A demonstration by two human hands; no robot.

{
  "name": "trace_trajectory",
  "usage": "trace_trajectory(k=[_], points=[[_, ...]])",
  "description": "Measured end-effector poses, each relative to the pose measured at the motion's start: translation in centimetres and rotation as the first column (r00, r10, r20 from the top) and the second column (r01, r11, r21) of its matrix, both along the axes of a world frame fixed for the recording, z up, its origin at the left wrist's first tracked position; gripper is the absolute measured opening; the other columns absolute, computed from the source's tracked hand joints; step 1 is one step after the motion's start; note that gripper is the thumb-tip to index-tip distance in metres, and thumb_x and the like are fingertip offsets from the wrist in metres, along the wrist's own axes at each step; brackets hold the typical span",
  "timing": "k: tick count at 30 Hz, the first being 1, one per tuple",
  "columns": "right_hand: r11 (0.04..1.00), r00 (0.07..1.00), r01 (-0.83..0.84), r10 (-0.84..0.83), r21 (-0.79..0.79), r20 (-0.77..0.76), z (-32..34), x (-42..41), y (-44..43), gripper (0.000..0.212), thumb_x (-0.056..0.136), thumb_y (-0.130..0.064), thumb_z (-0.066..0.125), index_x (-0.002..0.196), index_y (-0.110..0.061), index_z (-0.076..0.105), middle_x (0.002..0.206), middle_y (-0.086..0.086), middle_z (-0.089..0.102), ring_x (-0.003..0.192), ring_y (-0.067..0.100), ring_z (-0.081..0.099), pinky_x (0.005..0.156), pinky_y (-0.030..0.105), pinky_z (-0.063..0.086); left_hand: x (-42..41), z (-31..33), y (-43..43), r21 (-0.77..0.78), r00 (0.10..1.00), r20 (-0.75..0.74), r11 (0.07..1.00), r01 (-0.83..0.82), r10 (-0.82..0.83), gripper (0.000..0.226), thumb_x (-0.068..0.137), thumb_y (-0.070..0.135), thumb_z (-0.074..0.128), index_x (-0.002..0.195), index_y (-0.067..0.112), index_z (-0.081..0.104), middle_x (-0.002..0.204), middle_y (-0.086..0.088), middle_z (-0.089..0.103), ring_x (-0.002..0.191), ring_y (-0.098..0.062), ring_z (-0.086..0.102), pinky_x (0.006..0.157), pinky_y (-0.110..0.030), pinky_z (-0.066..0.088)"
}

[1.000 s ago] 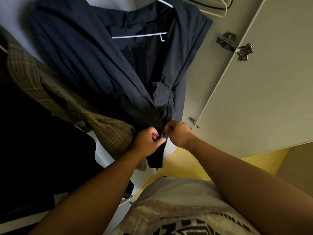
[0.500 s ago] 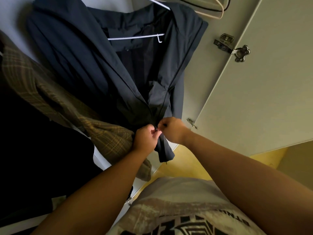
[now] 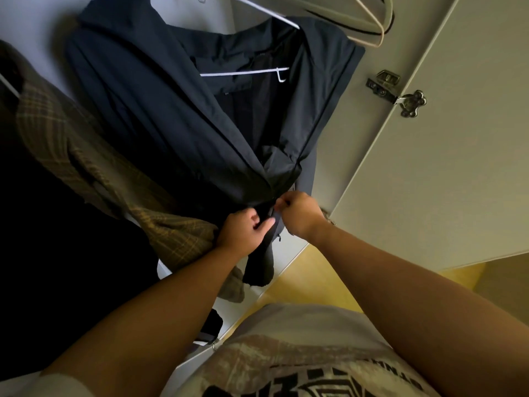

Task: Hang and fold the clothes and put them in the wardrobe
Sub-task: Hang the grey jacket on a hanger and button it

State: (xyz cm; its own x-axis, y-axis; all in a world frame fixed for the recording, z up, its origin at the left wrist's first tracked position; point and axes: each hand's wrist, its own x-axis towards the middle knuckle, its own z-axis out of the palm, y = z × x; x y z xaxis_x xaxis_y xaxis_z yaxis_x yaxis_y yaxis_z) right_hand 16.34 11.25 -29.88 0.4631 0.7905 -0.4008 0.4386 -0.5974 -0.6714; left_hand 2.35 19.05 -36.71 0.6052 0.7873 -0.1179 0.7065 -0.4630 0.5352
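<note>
A dark navy jacket (image 3: 160, 121) hangs on a white hanger (image 3: 243, 72) inside the wardrobe, its front open at the top. My left hand (image 3: 242, 232) grips the lower left front edge of the jacket. My right hand (image 3: 299, 212) pinches the zipper area on the right front edge, just above and beside the left hand. The two front edges meet between my hands. The jacket's hem hangs below them.
A brown plaid garment (image 3: 94, 167) hangs to the left of the jacket. The open white wardrobe door (image 3: 429, 173) with a metal hinge (image 3: 395, 91) stands at the right. Empty hangers (image 3: 369, 21) hang at the top. Yellow floor (image 3: 315, 285) lies below.
Both hands have moved slightly upward along the jacket front, and the right hand now sits higher than the left. The view has tilted a little.
</note>
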Motion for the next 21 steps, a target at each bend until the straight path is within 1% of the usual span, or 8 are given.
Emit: trace_trajectory(k=[2,4,6,8,10,14,16,21], points=[[1.000,1.000,-0.027,0.027,-0.001,0.000,-0.4,-0.3,-0.1,0.025,0.102,-0.017,0.046,0.103,-0.011,0.070,0.094,0.004,0.067,0.086,0.024,0.063,0.067,0.027,0.050,1.1,1.0,0.3,0.021,0.997,0.074,1.000,0.004,-0.005,0.035,0.092,0.045,0.066,0.081,0.012,0.058,0.081,-0.005,0.066,0.076,-0.022,0.062,0.067,-0.030,0.046],[1.000,1.000,0.001,-0.001,0.004,-0.007,-0.4,-0.6,-0.2,0.025,0.102,-0.018,0.046,0.095,-0.014,0.070,0.081,-0.003,0.062,0.079,0.020,0.059,0.057,0.022,0.044,1.6,1.4,0.4,0.045,0.997,0.060,0.997,0.055,-0.058,0.031,0.096,0.035,0.062,0.084,0.007,0.062,0.089,-0.013,0.068,0.085,-0.031,0.065,0.069,-0.031,0.044],[1.000,1.000,0.025,-0.025,0.006,-0.017,-0.2,-0.5,-0.1,0.027,0.102,-0.018,0.046,0.094,-0.011,0.071,0.082,-0.002,0.064,0.080,0.021,0.060,0.062,0.024,0.050,1.6,1.3,0.1,0.092,0.994,-0.005,0.989,0.113,-0.113,0.033,0.099,0.034,0.058,0.091,0.003,0.064,0.097,-0.018,0.069,0.092,-0.035,0.064,0.075,-0.036,0.047],[1.000,1.000,0.016,-0.016,-0.003,0.000,0.1,-0.3,-0.1,0.029,0.102,-0.020,0.046,0.100,-0.008,0.072,0.095,0.006,0.070,0.089,0.025,0.064,0.078,0.035,0.056,1.0,0.8,-0.4,0.152,0.988,-0.071,0.977,0.149,-0.139,0.037,0.101,0.038,0.053,0.095,0.003,0.063,0.099,-0.017,0.068,0.093,-0.033,0.064,0.078,-0.037,0.047],[1.000,0.999,-0.018,0.018,-0.010,0.039,0.4,-0.1,0.0,0.029,0.102,-0.020,0.046,0.102,-0.008,0.072,0.101,0.009,0.070,0.092,0.028,0.065,0.084,0.039,0.056,0.5,0.4,-0.6,0.192,0.984,-0.099,0.968,0.162,-0.146,0.038,0.103,0.039,0.050,0.095,0.004,0.061,0.099,-0.017,0.067,0.093,-0.032,0.063,0.077,-0.036,0.044],[0.998,0.999,0.049,-0.049,0.040,-0.005,0.5,0.5,0.6,0.026,0.101,-0.020,0.045,0.098,-0.012,0.069,0.094,0.007,0.068,0.073,0.026,0.063,0.071,0.040,0.057,0.2,0.4,-0.2,0.204,0.982,-0.110,0.963,0.175,-0.155,0.035,0.104,0.039,0.047,0.094,0.008,0.060,0.096,-0.013,0.066,0.089,-0.029,0.063,0.069,-0.029,0.039],[0.992,0.994,0.104,-0.102,0.072,-0.025,0.5,0.3,0.7,0.023,0.101,-0.020,0.045,0.096,-0.015,0.067,0.095,0.005,0.067,0.077,0.026,0.064,0.073,0.043,0.058,-0.1,0.6,0.0,0.212,0.981,-0.116,0.961,0.179,-0.157,0.033,0.104,0.038,0.047,0.091,0.010,0.057,0.092,-0.011,0.066,0.085,-0.027,0.062,0.067,-0.027,0.036],[0.950,0.967,0.120,-0.178,0.288,0.184,2.0,0.6,1.4,0.024,0.105,-0.032,0.040,0.094,-0.024,0.059,0.089,0.002,0.060,0.077,0.025,0.056,0.068,0.032,0.042,-0.7,1.1,1.5,0.251,0.986,-0.097,0.955,0.156,-0.135,0.029,0.103,0.035,0.049,0.086,0.012,0.053,0.086,-0.010,0.064,0.079,-0.026,0.061,0.064,-0.027,0.034]])
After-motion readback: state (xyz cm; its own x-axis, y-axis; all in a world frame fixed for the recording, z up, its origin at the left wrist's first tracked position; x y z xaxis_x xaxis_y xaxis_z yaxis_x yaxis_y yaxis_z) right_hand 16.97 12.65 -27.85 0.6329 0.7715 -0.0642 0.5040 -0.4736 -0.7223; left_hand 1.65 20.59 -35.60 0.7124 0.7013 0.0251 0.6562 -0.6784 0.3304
